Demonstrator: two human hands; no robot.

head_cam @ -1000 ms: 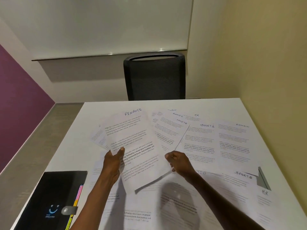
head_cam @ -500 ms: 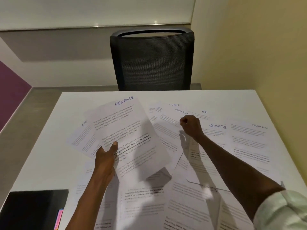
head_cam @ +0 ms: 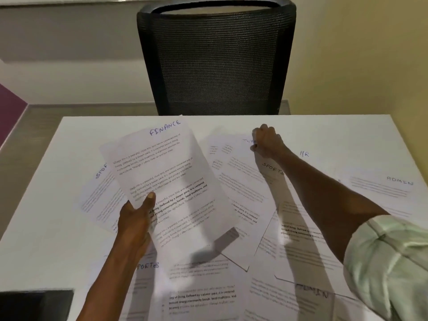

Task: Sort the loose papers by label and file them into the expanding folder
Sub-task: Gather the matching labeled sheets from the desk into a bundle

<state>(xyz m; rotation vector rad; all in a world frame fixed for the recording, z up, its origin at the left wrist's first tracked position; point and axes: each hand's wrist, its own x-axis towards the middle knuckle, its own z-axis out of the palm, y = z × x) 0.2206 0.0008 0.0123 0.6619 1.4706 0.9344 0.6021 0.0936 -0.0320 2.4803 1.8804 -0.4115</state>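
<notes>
My left hand (head_cam: 136, 218) holds a sheet headed FINANCE (head_cam: 166, 181) lifted above the table, thumb on its face. My right hand (head_cam: 266, 141) reaches to the far middle of the table and pinches the top edge of a sheet (head_cam: 238, 172) whose partly hidden heading looks like FINANCE. Loose sheets cover the white table (head_cam: 324, 128): one headed SPORTS (head_cam: 274, 169) under my right forearm, HR (head_cam: 304, 154), ADMIN (head_cam: 399, 181), SPORTS (head_cam: 102, 193) at left, SPORTS (head_cam: 148, 266) near me. A corner of the black expanding folder (head_cam: 34, 304) shows at bottom left.
A black mesh office chair (head_cam: 215, 59) stands pushed against the table's far edge. A yellow wall runs along the right and a purple wall at far left. Bare table surface lies at the left (head_cam: 46, 239) and along the far edge.
My right hand moved from near me to the far middle of the table and took hold of a sheet's top edge. My left hand kept its sheet raised. The view tilted down.
</notes>
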